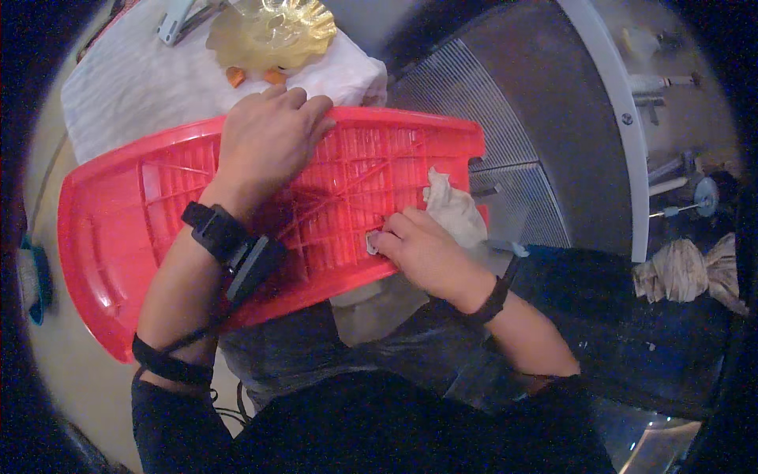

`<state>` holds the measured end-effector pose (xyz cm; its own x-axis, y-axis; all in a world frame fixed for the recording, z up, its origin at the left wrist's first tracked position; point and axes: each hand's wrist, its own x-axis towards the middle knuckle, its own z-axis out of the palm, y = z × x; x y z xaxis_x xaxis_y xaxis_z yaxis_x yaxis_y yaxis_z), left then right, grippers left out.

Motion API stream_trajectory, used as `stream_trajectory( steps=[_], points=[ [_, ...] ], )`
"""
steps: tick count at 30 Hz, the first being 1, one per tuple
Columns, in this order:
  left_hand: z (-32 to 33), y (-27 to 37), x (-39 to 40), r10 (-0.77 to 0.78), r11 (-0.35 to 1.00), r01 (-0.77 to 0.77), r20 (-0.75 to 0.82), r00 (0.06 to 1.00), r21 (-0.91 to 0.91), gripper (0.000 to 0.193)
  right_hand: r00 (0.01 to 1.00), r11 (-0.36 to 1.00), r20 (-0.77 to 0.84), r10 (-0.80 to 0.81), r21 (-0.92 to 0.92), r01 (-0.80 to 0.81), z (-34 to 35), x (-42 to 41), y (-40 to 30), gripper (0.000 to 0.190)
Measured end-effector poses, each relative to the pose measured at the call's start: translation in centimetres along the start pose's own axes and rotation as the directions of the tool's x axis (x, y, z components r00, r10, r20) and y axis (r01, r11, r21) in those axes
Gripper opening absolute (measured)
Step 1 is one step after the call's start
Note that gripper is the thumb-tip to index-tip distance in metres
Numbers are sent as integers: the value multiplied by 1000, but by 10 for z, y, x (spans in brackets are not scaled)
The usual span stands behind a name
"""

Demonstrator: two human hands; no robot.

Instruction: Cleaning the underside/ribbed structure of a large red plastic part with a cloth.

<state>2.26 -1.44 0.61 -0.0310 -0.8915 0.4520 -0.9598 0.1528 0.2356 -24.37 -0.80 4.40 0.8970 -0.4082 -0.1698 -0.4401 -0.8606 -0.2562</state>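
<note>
A red plastic panel [177, 237] with a ribbed, gridded underside lies tilted across my lap, ribs facing up. My left hand [272, 130] is on its far rim, with the fingers curled over the edge. Low on the right half of the ribs, my right hand [423, 252] pinches an off-white cloth [453, 207]. A small end of that cloth shows at the fingertips against the ribs, while the rest bunches up behind the knuckles. A black device strapped to my left wrist covers part of the panel.
Beyond the panel, a white cloth [136, 77] covers a surface bearing a gold scalloped dish [269, 35], two orange pieces and a grey tool [183, 23]. A corrugated translucent panel [450, 89] and a pale curved frame [628, 118] stand right. A knotted cloth [675, 272] lies on a dark surface [616, 332].
</note>
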Motion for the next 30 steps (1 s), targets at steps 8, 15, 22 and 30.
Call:
stream_trajectory(
  steps=[8,15,22,30],
  points=[
    [-1,4,-7,5,1000,-4,-38,999,6,22,981,989,193,32,-146,-3,-47,-10,19,16],
    [2,4,-6,5,1000,-5,-31,999,7,22,987,986,-22,158,61,-157,-49,-8,27,21],
    [4,0,-8,20,999,-23,-80,997,-38,20,999,991,38,21,-130,-16,-20,-10,4,16],
    [7,-1,-3,18,999,-20,-69,997,-26,17,990,929,21,-137,-345,136,0,-10,2,29]
  ],
)
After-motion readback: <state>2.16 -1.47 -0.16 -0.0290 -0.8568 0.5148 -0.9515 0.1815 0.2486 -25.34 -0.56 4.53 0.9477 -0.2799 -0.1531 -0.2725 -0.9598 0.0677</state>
